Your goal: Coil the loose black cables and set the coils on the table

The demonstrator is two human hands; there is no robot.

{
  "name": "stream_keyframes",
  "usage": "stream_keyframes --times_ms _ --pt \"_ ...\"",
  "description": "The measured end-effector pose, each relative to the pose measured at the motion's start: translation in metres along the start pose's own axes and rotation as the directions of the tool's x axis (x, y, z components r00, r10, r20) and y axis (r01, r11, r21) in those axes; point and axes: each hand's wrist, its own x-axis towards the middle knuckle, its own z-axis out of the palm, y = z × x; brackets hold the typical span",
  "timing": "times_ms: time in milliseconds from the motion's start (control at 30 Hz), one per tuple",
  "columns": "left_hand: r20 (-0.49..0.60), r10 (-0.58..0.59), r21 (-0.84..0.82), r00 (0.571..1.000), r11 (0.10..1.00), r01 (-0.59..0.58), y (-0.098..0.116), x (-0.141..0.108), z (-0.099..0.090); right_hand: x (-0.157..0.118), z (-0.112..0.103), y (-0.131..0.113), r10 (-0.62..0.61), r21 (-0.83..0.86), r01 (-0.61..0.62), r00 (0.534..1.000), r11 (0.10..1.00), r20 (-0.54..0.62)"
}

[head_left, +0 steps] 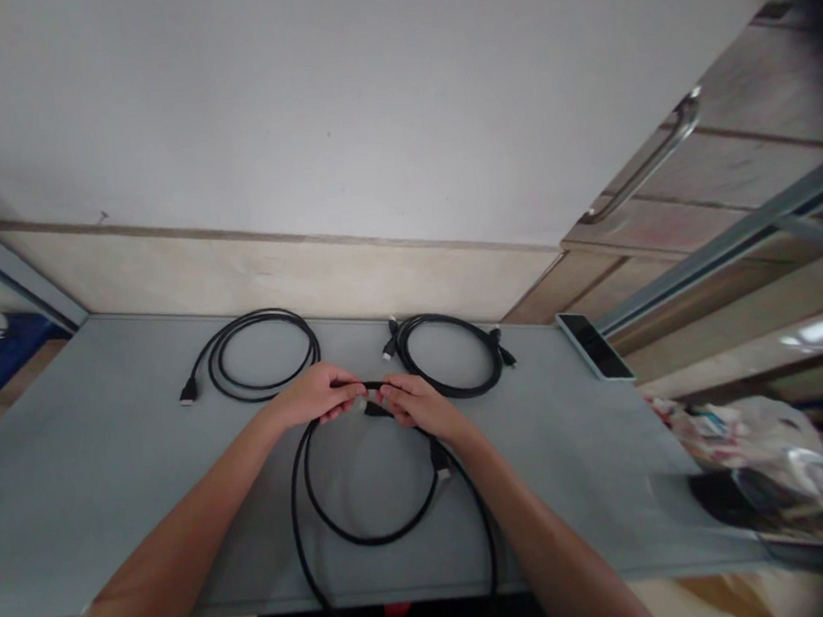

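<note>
A black cable [378, 540] hangs in loops from both hands near the middle of the grey table [138, 458]. My left hand [321, 394] is closed on it, and my right hand [408, 401] grips it just to the right, a short stretch showing between them. One plug [440, 459] dangles below my right hand; another [374, 409] shows between the hands. The lowest loops reach the table's front edge. Behind my left hand lies a coiled black cable [255, 312] with its plug [188, 391] pointing left. A second coiled cable [458, 391] lies behind my right hand.
A phone [595, 347] lies at the table's back right corner. Grey metal posts stand at the left [4, 251] and right [730, 233]. Plastic bags [752, 428] and a blurred dark object [737, 499] are beyond the right edge. A pale wall rises behind the table.
</note>
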Motion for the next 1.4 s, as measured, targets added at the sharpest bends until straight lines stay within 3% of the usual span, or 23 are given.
stream_keyframes --times_ms 167,367,500,667,833,933,1033,1167,1233,1400 --pt "0.007 0.013 -0.170 1.000 0.985 -0.011 -0.004 0.000 -0.011 0.003 -0.019 0.000 -0.059 0.138 0.081 0.986 0.987 -0.154" --pt "-0.062 0.034 -0.213 0.997 0.976 -0.047 -0.006 -0.001 -0.017 0.002 -0.035 -0.002 -0.131 0.282 0.251 0.914 0.926 -0.383" --pt "-0.107 0.041 -0.173 0.993 0.983 -0.059 -0.006 -0.001 -0.019 0.001 -0.033 -0.004 -0.090 0.312 0.200 0.938 0.929 -0.334" --pt "-0.122 0.019 -0.150 0.992 0.988 -0.037 -0.006 -0.001 -0.016 -0.002 -0.036 -0.008 -0.072 0.215 0.139 0.953 0.967 -0.294" --pt "-0.104 0.061 0.053 0.993 0.997 -0.056 -0.007 0.003 -0.007 -0.004 -0.027 -0.010 -0.086 -0.077 0.073 0.978 0.994 -0.190" --pt "-0.131 0.136 0.241 0.982 0.965 -0.102 -0.007 0.007 0.003 -0.004 -0.013 -0.010 -0.100 -0.310 0.067 0.991 0.949 -0.091" --pt "-0.129 0.172 0.254 0.977 0.958 -0.136 -0.006 0.009 0.013 -0.004 -0.006 -0.009 -0.106 -0.391 0.078 0.993 0.917 -0.051" --pt "-0.092 0.019 -0.069 0.996 0.997 -0.025 -0.006 0.008 0.015 -0.002 -0.011 -0.005 -0.098 -0.282 0.061 0.988 0.957 -0.119" --pt "-0.059 0.009 -0.199 0.998 0.980 -0.020 -0.007 0.008 0.012 0.000 -0.017 -0.002 -0.103 -0.187 0.069 0.978 0.980 -0.182" --pt "-0.076 0.066 -0.219 0.995 0.972 -0.081 -0.012 0.007 -0.003 0.002 -0.035 -0.001 -0.143 0.088 0.199 0.891 0.976 -0.430"
